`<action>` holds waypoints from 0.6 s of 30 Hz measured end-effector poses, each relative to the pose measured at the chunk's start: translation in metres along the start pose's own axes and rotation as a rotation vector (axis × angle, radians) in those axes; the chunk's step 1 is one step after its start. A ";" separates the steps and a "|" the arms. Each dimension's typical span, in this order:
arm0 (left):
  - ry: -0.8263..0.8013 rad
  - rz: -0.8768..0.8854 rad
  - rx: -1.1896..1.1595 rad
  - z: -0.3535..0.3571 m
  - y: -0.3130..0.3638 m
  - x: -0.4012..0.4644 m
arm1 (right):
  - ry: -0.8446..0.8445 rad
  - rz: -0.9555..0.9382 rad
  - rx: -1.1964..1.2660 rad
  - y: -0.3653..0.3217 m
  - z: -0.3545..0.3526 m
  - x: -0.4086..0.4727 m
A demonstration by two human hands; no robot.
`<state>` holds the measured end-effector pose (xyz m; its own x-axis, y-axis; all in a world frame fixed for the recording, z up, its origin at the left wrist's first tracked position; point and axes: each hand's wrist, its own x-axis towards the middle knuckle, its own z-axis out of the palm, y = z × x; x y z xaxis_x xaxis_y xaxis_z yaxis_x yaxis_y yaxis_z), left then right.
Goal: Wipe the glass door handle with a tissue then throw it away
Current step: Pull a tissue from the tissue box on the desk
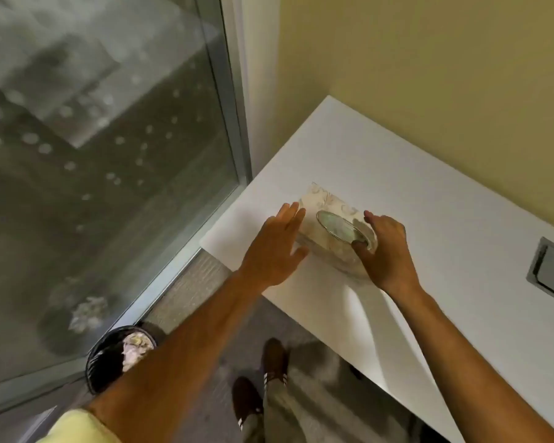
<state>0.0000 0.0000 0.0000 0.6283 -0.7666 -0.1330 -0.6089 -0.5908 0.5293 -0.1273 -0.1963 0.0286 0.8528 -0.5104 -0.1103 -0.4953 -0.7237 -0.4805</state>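
While my left hand (274, 247) lies flat and open against the tissue box (330, 231) on the desk (429, 193), my right hand (386, 251) dips its thumb into the slot, holding nothing. A bin (109, 356) sits beside the glass door (103, 155).

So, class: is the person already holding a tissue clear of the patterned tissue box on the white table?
No: the left hand is open beside the patterned tissue box, and the right hand only reaches into its oval opening.

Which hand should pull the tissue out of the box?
Probably the right hand: its fingertips already sit at the oval opening of the tissue box. The left hand lies flat beside the box, better placed to steady it.
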 end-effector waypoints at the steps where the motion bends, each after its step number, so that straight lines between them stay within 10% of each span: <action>1: -0.016 0.031 0.026 0.007 -0.003 0.011 | 0.007 0.002 0.000 0.005 0.007 0.008; 18: -0.173 0.031 0.224 0.058 -0.014 0.063 | 0.028 -0.077 0.293 0.001 0.025 0.039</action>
<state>0.0197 -0.0543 -0.0641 0.5273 -0.8053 -0.2711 -0.7303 -0.5926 0.3398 -0.0901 -0.2053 0.0016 0.8789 -0.4752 -0.0418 -0.3573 -0.5976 -0.7178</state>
